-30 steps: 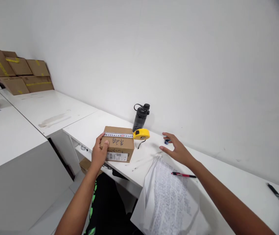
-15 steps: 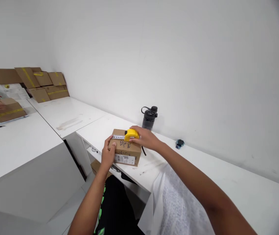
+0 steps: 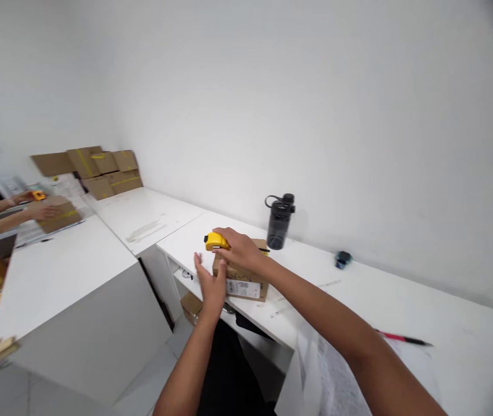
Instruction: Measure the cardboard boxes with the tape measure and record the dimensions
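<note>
My right hand (image 3: 243, 249) grips a yellow tape measure (image 3: 216, 241) above the left end of a small cardboard box (image 3: 262, 292). No pulled-out blade shows. The box sits at the front edge of the white desk, with handwriting and a white shipping label (image 3: 243, 289) on its near side; my right hand covers much of its top. Beside the left end of the box is my left hand (image 3: 212, 290), fingers spread, thumb up against the box corner. Whether it presses on the box I cannot tell. A dark thin piece, perhaps a strap, sticks out past my right wrist.
A dark water bottle (image 3: 279, 222) stands behind the box. Further right lie a small dark object (image 3: 342, 259), a red and black pen (image 3: 404, 337) and white sheets. On the left, another person's hands (image 3: 41, 212) hold a tape measure over a carton. Flattened cartons (image 3: 112, 173) lean against the wall.
The tape measure has moved left to the box's left end, and its blade no longer lies stretched across the top. My left hand has opened off the box's edge. The view has shifted.
</note>
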